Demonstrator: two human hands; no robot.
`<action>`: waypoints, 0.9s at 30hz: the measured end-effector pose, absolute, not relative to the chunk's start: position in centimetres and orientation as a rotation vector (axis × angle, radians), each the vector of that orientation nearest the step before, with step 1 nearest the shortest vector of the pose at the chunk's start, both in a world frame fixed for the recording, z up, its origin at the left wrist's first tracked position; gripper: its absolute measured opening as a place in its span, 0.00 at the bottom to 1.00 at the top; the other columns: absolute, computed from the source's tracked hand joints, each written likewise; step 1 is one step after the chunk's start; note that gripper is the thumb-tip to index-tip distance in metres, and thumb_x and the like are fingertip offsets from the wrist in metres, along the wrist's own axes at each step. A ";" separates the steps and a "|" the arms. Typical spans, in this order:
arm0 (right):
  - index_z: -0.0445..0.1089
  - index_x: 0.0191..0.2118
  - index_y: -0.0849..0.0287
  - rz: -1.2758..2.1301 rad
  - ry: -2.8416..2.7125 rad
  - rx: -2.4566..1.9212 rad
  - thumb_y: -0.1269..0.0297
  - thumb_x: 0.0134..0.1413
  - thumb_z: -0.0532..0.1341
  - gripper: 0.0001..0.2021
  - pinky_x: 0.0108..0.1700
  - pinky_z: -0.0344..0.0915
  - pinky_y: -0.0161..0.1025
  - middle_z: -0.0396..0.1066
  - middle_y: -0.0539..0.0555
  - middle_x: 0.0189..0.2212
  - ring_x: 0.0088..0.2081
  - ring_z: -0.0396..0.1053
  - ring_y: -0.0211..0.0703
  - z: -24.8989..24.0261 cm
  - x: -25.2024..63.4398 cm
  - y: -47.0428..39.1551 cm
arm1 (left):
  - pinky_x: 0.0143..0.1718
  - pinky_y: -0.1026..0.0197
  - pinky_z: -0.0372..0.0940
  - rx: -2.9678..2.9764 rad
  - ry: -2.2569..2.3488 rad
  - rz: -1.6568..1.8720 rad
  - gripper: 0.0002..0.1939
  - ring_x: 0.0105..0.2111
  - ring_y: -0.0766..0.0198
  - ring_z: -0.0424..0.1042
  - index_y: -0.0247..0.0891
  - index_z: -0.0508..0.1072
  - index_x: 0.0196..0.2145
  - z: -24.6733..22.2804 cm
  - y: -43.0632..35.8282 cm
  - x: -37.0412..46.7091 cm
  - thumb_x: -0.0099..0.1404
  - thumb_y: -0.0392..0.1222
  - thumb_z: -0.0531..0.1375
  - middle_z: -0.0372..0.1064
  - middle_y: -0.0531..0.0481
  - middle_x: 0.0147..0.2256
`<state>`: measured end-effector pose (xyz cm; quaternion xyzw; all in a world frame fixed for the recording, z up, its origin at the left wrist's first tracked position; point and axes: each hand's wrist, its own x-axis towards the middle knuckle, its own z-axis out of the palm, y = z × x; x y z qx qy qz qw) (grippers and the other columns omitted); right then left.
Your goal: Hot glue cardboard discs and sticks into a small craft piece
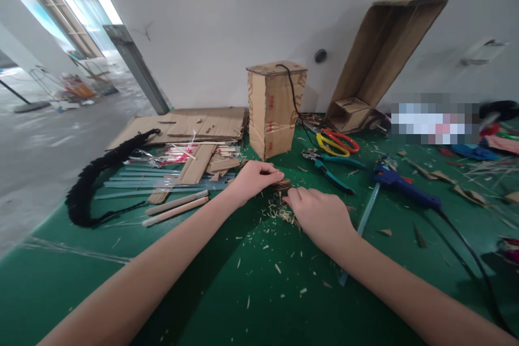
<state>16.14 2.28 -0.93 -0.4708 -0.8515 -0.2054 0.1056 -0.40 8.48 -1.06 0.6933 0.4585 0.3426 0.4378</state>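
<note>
My left hand (252, 179) is closed in a pinch on a small brown piece (283, 185) that looks like layered cardboard. Close against its lower right side, my right hand (320, 213) has its fingers curled shut. What the right fingers grip is hidden, though a thin pale tip shows between the hands. Pale shavings (281, 212) lie in a small heap just under both hands and are scattered across the green table (227, 303). Behind the hands stands an upright cardboard box (278, 113) with a black cord over its top.
To the right lie scissors (336, 141), teal-handled pliers (334, 173) and a blue glue gun (405, 186) with a trailing cord. On the left are two wooden rods (176, 211), clear glue sticks (138, 184), cardboard scraps (198, 165) and a fuzzy black strip (87, 189). A tall cardboard structure (389, 48) leans on the wall.
</note>
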 end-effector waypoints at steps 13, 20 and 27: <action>0.64 0.27 0.61 -0.510 -2.589 -1.371 0.71 0.54 0.51 0.07 0.21 0.38 0.37 0.68 0.52 0.22 0.23 0.63 0.37 -0.5 16.0 2.3 | 0.32 0.62 0.60 1.700 1.138 0.882 0.13 0.28 0.65 0.66 0.35 0.73 0.25 -1.2 8.6 -0.3 0.53 0.49 0.58 0.70 0.50 0.26; 0.62 0.25 0.59 -0.623 -2.457 -1.346 0.65 0.58 0.48 0.13 0.22 0.38 0.37 0.65 0.50 0.20 0.23 0.61 0.37 -1.1 16.7 2.4 | 0.34 0.61 0.61 1.695 1.113 0.875 0.13 0.30 0.64 0.67 0.35 0.75 0.28 -1.0 8.5 -0.5 0.54 0.48 0.58 0.72 0.49 0.29; 0.63 0.26 0.59 -0.644 -2.460 -1.271 0.65 0.58 0.48 0.12 0.22 0.40 0.37 0.65 0.51 0.21 0.25 0.61 0.38 -1.3 16.7 2.8 | 0.42 0.59 0.61 1.645 1.031 0.874 0.13 0.38 0.61 0.69 0.36 0.76 0.34 -0.9 8.6 -0.7 0.54 0.45 0.58 0.73 0.46 0.35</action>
